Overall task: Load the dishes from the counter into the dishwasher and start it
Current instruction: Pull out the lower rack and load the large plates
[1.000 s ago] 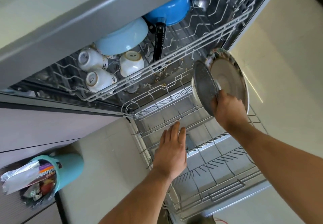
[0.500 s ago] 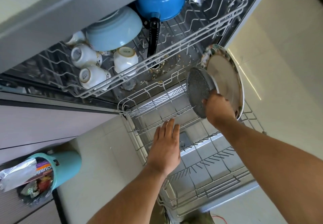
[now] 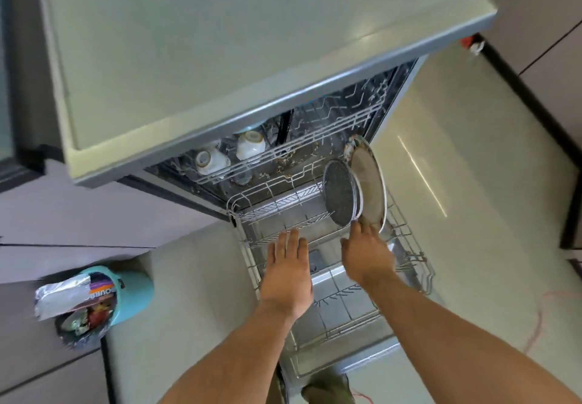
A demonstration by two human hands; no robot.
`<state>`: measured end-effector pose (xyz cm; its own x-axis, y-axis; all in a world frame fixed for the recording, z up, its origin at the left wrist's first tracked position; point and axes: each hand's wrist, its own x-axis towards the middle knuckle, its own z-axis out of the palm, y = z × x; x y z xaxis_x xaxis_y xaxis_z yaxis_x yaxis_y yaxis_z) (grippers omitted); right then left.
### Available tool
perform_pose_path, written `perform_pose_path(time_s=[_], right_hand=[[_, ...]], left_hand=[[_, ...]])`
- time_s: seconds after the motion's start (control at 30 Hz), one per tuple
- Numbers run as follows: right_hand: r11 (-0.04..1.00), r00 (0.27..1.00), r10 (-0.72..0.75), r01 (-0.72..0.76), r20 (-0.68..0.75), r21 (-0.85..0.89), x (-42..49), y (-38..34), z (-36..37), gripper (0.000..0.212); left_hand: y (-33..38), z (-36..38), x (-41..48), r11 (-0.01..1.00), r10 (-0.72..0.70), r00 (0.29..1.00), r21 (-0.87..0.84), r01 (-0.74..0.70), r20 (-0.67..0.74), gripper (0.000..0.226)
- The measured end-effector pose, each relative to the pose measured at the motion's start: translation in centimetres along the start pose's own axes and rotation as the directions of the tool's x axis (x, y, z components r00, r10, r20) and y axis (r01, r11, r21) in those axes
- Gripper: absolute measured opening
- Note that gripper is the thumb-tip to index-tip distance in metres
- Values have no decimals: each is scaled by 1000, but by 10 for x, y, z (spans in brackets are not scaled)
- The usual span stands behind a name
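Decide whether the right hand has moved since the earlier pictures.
Yes. Against the lower rack, the right hand has drawn back from the plates toward the rack's near edge; it no longer grips them.

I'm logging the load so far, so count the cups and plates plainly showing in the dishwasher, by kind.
White cups: 2, left cup and right cup.
Plates: 2, speckled grey plate and large pale plate.
Total: 4. Others may sit hidden.
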<state>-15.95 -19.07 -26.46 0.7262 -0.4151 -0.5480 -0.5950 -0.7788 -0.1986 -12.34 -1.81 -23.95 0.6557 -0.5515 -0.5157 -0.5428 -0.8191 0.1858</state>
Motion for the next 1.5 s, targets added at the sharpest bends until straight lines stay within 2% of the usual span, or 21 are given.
perform_pose_path(time_s=[0.1,0.3,0.53,0.67,0.9,1.2,1.5], right_hand=[[996,996,-89,89,1,-10,-55,-18,-22,58],[985,983,-173,172,-67,-14,-152,-59,-51,57],[963,955,-271,268,-122,-40,-230,-126,-52,59],[934,918,-357,345,-173,-94,-250,-188,-49,59],[877,848,-479,454,-226,-157,-265,-346,-24,58],[695,671,-718,677,-184,-241,-278,-570,-5,61],[461,463,-883,828,-76,-318,-226,-757,11,59]], left_hand=[[16,-27,-51,998,-44,997,-36,42,-60,83],[25,-59,-135,997,-70,992,-47,65,-105,80],[-36,-91,-196,987,-128,971,-121,105,-201,68],[-110,-113,-230,978,-192,933,-139,156,-303,67],[-285,-126,-310,954,-296,889,-158,256,-349,67],[-479,-149,-392,827,-562,747,-275,491,-355,67],[-616,-174,-397,676,-737,591,-365,641,-328,66]])
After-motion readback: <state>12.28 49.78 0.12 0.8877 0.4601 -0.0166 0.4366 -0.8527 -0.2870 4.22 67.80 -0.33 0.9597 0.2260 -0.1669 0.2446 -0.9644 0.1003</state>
